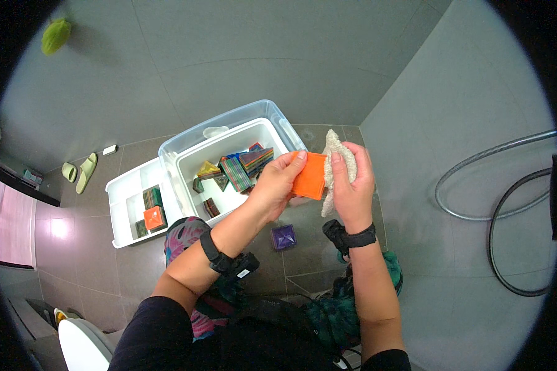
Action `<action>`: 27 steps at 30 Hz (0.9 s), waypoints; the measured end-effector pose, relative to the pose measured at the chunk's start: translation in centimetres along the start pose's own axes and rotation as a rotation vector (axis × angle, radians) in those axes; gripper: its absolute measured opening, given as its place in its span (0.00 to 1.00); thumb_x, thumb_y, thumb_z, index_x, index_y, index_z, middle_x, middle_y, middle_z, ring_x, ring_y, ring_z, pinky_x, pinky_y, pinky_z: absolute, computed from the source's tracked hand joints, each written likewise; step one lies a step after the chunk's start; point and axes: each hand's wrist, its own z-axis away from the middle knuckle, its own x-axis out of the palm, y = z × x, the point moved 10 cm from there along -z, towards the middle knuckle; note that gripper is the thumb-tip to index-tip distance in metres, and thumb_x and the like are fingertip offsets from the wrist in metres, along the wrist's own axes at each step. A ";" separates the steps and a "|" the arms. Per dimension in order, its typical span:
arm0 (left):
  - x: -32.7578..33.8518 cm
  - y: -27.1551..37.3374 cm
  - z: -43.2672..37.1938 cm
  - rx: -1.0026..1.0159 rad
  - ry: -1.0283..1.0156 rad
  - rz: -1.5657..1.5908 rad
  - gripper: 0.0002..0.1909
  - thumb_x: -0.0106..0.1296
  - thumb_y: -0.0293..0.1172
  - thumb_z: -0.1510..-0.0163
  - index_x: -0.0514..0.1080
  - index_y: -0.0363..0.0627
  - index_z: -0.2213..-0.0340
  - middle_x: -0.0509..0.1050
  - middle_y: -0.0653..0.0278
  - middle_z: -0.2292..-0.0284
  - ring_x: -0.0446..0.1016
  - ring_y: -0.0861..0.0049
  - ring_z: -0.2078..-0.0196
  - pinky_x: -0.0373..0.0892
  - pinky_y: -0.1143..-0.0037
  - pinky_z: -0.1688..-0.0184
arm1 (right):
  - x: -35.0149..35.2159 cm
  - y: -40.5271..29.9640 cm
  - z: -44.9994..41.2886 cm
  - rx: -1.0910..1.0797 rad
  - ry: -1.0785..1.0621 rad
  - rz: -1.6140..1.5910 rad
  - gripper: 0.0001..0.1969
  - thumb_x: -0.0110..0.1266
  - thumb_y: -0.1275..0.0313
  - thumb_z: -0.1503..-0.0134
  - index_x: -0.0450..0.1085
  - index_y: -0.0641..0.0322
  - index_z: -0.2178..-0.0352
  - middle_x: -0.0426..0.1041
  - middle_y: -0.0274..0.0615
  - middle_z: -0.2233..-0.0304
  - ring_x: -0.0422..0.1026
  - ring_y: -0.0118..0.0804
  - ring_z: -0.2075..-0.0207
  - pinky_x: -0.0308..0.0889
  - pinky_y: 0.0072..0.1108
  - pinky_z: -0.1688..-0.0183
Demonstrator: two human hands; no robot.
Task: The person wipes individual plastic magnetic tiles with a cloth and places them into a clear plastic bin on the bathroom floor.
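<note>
My left hand (278,185) grips an orange square plastic tile (310,176) by its left side, thumb on top. A cream terry cloth (330,176) is in my right hand (355,185), pressed against the tile's right edge. Below my hands, a purple square tile (284,237) lies on the floor. To the left stands a white inner bin (185,185) holding stacks of coloured translucent square and triangular tiles (235,173). Beside it a white divided tray (123,199) holds more tiles, an orange one (154,218) among them.
The white bin sits in a clear plastic box (269,107) by the grey wall. Green slippers (87,173) and a small white object (110,150) lie farther left. A toilet (83,345) is at lower left. Shower hoses (464,214) hang on the right wall.
</note>
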 end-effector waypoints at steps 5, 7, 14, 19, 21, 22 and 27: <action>0.7 -1.3 0.7 -0.043 0.048 -0.045 0.29 0.31 0.53 0.34 0.67 0.37 0.51 0.71 0.60 0.56 0.68 0.76 0.51 0.64 0.74 0.48 | 2.4 -2.0 1.4 -0.220 -0.065 0.117 0.12 0.53 0.73 0.44 0.67 0.66 0.59 0.67 0.52 0.59 0.69 0.51 0.58 0.65 0.33 0.54; 2.2 -0.1 1.3 -0.065 -0.016 0.378 0.30 0.30 0.56 0.35 0.67 0.41 0.53 0.71 0.60 0.55 0.69 0.74 0.51 0.64 0.73 0.47 | 3.0 -2.6 1.6 -0.297 -0.083 0.156 0.12 0.54 0.74 0.45 0.67 0.66 0.59 0.66 0.52 0.58 0.69 0.53 0.57 0.65 0.33 0.54; -0.4 2.3 0.5 -0.008 -0.101 0.479 0.42 0.32 0.68 0.42 0.67 0.36 0.53 0.72 0.56 0.57 0.72 0.67 0.54 0.67 0.68 0.48 | 5.8 -4.6 4.8 -0.412 -0.197 0.236 0.14 0.56 0.78 0.51 0.68 0.65 0.60 0.65 0.50 0.60 0.68 0.52 0.59 0.65 0.34 0.55; 0.4 0.9 0.8 -0.051 -0.103 0.380 0.36 0.33 0.65 0.40 0.69 0.42 0.55 0.73 0.61 0.60 0.72 0.74 0.57 0.68 0.72 0.51 | 5.4 -4.6 3.9 -0.458 -0.198 0.264 0.18 0.57 0.79 0.55 0.68 0.63 0.59 0.65 0.50 0.58 0.68 0.53 0.56 0.66 0.35 0.54; 1.5 0.4 1.5 -0.047 -0.051 0.442 0.31 0.34 0.62 0.38 0.70 0.46 0.58 0.73 0.63 0.60 0.71 0.74 0.56 0.65 0.72 0.49 | 3.7 -3.1 1.9 -0.339 -0.089 0.320 0.13 0.53 0.78 0.50 0.68 0.66 0.60 0.66 0.52 0.59 0.68 0.54 0.57 0.66 0.35 0.55; 1.7 0.0 1.5 -0.060 -0.074 0.425 0.31 0.34 0.62 0.39 0.69 0.46 0.57 0.73 0.63 0.60 0.71 0.74 0.55 0.65 0.71 0.49 | 3.2 -2.3 1.1 -0.288 -0.064 0.310 0.12 0.53 0.78 0.49 0.68 0.67 0.61 0.66 0.52 0.59 0.69 0.54 0.58 0.66 0.35 0.55; 0.1 -0.6 0.7 -0.072 -0.051 0.407 0.33 0.34 0.64 0.40 0.68 0.47 0.54 0.72 0.62 0.56 0.70 0.73 0.52 0.63 0.70 0.46 | 4.9 -2.6 1.2 -0.283 -0.126 0.204 0.11 0.53 0.76 0.47 0.68 0.67 0.61 0.67 0.52 0.60 0.69 0.54 0.59 0.66 0.35 0.55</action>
